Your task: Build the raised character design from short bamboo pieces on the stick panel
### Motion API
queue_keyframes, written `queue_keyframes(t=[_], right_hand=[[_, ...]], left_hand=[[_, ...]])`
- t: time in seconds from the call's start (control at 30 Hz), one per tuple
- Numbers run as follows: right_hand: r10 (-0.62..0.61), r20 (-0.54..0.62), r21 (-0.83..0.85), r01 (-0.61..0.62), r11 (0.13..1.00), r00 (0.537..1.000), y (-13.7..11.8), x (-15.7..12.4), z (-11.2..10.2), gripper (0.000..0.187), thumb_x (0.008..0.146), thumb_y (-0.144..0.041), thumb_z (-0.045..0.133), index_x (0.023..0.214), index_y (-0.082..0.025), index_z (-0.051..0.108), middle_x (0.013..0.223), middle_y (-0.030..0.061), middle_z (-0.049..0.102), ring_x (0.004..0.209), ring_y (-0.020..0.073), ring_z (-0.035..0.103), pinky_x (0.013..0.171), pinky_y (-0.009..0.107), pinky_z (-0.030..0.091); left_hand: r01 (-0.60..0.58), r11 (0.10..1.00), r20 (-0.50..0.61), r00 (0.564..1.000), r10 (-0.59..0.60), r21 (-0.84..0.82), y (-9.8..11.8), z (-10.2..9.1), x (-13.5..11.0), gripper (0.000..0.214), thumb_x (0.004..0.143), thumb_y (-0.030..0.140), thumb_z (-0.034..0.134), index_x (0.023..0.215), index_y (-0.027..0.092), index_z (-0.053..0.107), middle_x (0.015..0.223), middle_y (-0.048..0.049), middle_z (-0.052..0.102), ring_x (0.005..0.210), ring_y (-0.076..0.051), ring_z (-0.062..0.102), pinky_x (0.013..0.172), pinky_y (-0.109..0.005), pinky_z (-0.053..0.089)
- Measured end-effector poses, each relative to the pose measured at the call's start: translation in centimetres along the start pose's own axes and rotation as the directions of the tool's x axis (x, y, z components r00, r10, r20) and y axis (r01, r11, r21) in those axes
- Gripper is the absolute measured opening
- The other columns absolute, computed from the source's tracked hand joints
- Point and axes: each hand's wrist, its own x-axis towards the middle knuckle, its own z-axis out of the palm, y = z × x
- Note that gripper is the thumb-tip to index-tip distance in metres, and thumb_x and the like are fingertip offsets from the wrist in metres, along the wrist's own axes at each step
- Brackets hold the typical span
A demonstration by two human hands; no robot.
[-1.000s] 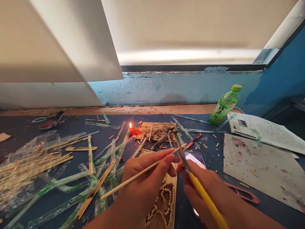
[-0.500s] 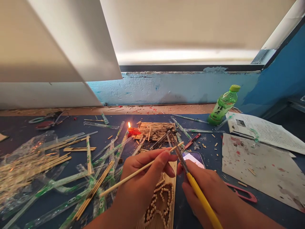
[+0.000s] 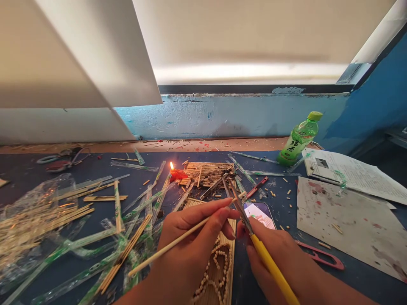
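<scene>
As the left hand [image 3: 197,245] pinches a stick [image 3: 168,247], the right hand [image 3: 281,248] grips yellow-handled cutters [image 3: 266,256] (trimming, seemingly; next needs steadiness) nearer than the candle [image 3: 178,174].

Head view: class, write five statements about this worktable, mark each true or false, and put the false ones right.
1. The left hand holds a wooden stick. True.
2. The right hand is empty. False: the right hand holds a yellow-handled cutting tool.
3. The red candle is lit. True.
4. The green tea bottle lies on its side. False: the green tea bottle stands upright.
5. The bottle's cap is on. True.
</scene>
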Motion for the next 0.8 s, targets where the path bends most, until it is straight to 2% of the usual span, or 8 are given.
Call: queue_keyframes(t=[0.13, 0.33, 0.43, 0.57, 0.7, 0.8], right_hand=[[-0.002, -0.017, 0.015, 0.003, 1.000, 1.000, -1.2, 0.4, -0.9, 0.013, 0.096, -0.024, 0.050, 0.102, -0.026, 0.061, 0.081, 0.0023, 0.072, 0.068, 0.0194, 0.069, 0.065, 0.030, 0.060], [0.004, 0.080, 0.085, -0.011, 0.996, 0.997, -0.8, 1.3, -1.7, 0.009, 0.094, -0.032, 0.055, 0.099, -0.027, 0.060, 0.068, -0.0003, 0.067, 0.060, 0.0208, 0.065, 0.061, 0.033, 0.060], [0.020, 0.050, 0.078, -0.024, 0.997, 0.999, -0.6, 1.3, -1.5, 0.007, 0.095, -0.030, 0.051, 0.097, -0.027, 0.058, 0.070, -0.0002, 0.067, 0.061, 0.0200, 0.064, 0.064, 0.032, 0.061], [0.024, -0.001, 0.051, -0.024, 0.998, 1.000, -1.7, 0.5, -1.5, 0.009, 0.094, -0.023, 0.047, 0.091, -0.026, 0.054, 0.077, 0.0011, 0.068, 0.064, 0.0187, 0.063, 0.066, 0.031, 0.061], [0.053, 0.014, 0.053, -0.054, 0.997, 0.998, -2.3, 0.2, -1.7, 0.008, 0.092, -0.023, 0.050, 0.091, -0.026, 0.058, 0.075, 0.0017, 0.068, 0.066, 0.0198, 0.065, 0.063, 0.030, 0.060], [0.079, 0.046, 0.082, -0.083, 0.993, 0.996, -2.1, 0.6, -1.6, 0.011, 0.095, -0.029, 0.050, 0.094, -0.026, 0.060, 0.072, 0.0009, 0.067, 0.065, 0.0188, 0.065, 0.065, 0.029, 0.059]], left_hand=[[-0.002, 0.998, -0.026, 1.000, 0.003, 0.064, -0.2, -0.4, -0.1, 0.014, 0.088, 0.022, 0.076, 0.095, 0.029, 0.086, 0.081, -0.0029, 0.084, 0.065, -0.011, 0.075, 0.064, -0.011, 0.060], [-0.029, 0.994, -0.007, 1.000, 0.030, 0.101, -0.5, -0.6, 0.0, 0.017, 0.089, 0.022, 0.076, 0.096, 0.033, 0.085, 0.090, -0.0018, 0.085, 0.081, -0.016, 0.080, 0.073, -0.014, 0.062], [-0.039, 0.991, -0.002, 0.999, 0.040, 0.128, -0.5, -0.6, -0.1, 0.018, 0.090, 0.022, 0.075, 0.096, 0.034, 0.085, 0.089, -0.0007, 0.085, 0.080, -0.015, 0.080, 0.072, -0.014, 0.062], [-0.059, 0.986, 0.004, 0.998, 0.059, 0.155, -0.5, -0.6, -0.2, 0.019, 0.090, 0.021, 0.075, 0.098, 0.035, 0.085, 0.089, -0.0001, 0.085, 0.077, -0.014, 0.079, 0.071, -0.015, 0.062], [-0.080, 0.973, -0.003, 0.997, 0.083, 0.216, -0.6, -0.9, 0.0, 0.021, 0.089, 0.020, 0.075, 0.097, 0.035, 0.085, 0.085, 0.0005, 0.084, 0.073, -0.014, 0.077, 0.069, -0.015, 0.061], [-0.116, 0.958, 0.017, 0.993, 0.115, 0.262, -0.6, -1.1, 0.1, 0.025, 0.090, 0.017, 0.073, 0.100, 0.037, 0.084, 0.087, 0.0020, 0.084, 0.074, -0.014, 0.078, 0.073, -0.018, 0.061]])
